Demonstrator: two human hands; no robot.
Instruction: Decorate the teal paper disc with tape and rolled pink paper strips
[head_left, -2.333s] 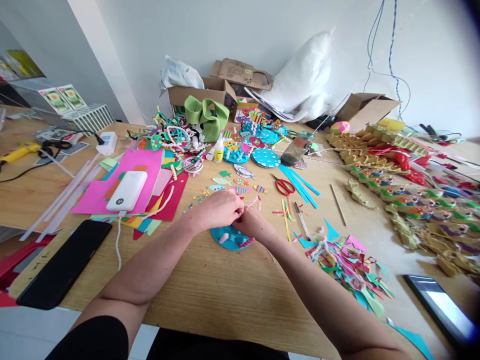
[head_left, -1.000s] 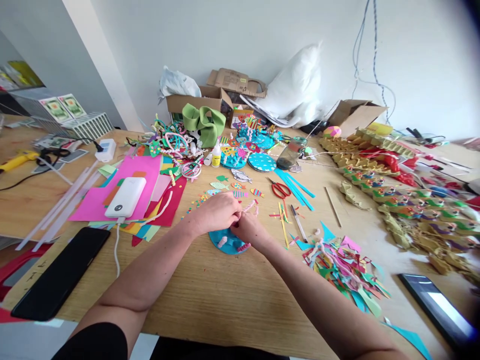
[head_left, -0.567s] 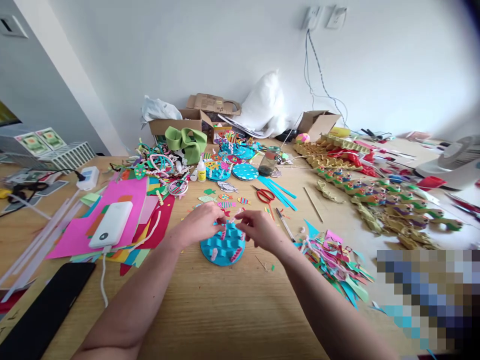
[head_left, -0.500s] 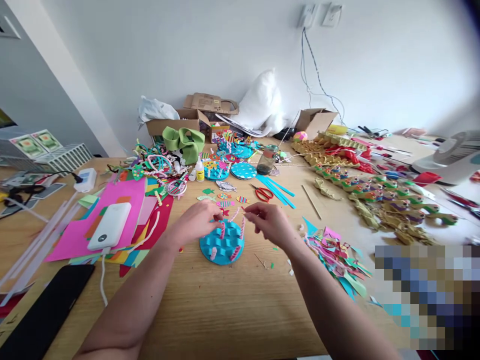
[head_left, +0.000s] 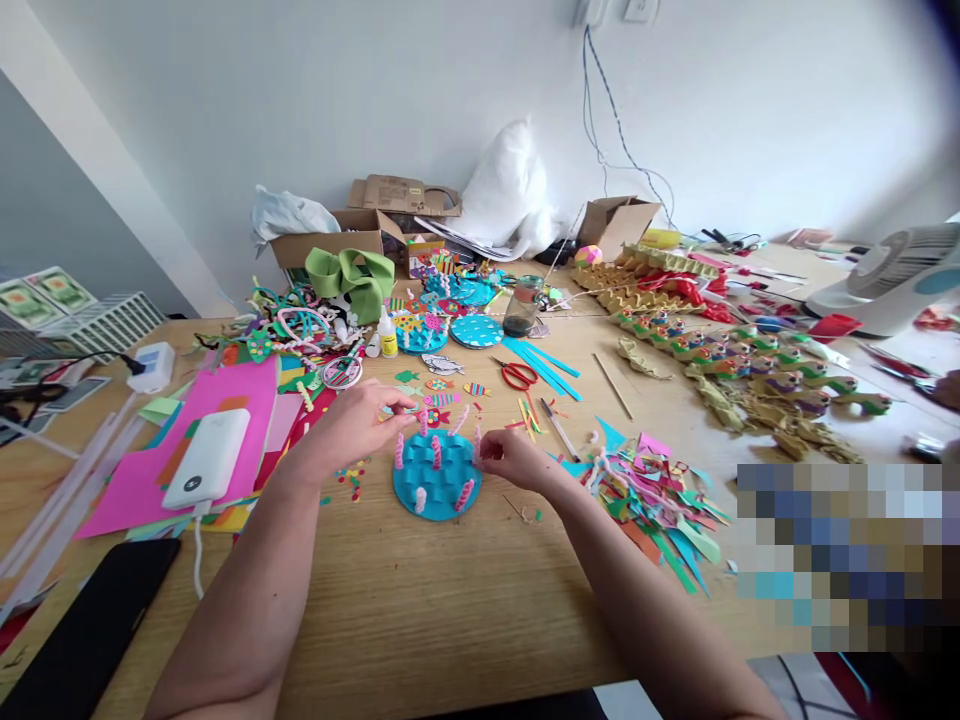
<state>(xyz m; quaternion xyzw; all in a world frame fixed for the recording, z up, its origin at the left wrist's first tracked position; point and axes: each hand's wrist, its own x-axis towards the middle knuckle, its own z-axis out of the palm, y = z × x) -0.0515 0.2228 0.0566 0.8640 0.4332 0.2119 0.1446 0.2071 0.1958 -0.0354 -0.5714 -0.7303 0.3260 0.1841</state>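
A round blue woven disc [head_left: 437, 482] lies on the wooden table with several pink twisted stems standing up on it. My right hand [head_left: 514, 458] is at the disc's right edge, thumb and fingers pinched on a pink stem [head_left: 477, 443]. Over the far left side of the disc is my left hand [head_left: 369, 415], its fingertips stretched toward the stems and apart; no held object shows in it. Beyond the disc lie small colourful paper fish [head_left: 441, 400].
Red scissors [head_left: 517, 374], a pen [head_left: 560, 428] and blue strips [head_left: 551, 368] lie beyond my right hand. Paper scraps [head_left: 660, 500] heap at the right. A white power bank [head_left: 208, 458] rests on pink paper at the left. A glass jar [head_left: 523, 306] stands farther back.
The view has shifted, and objects appear farther left. My hands have moved apart; my left hand has lifted away from the stems, while my right is lower at the disc's right edge.
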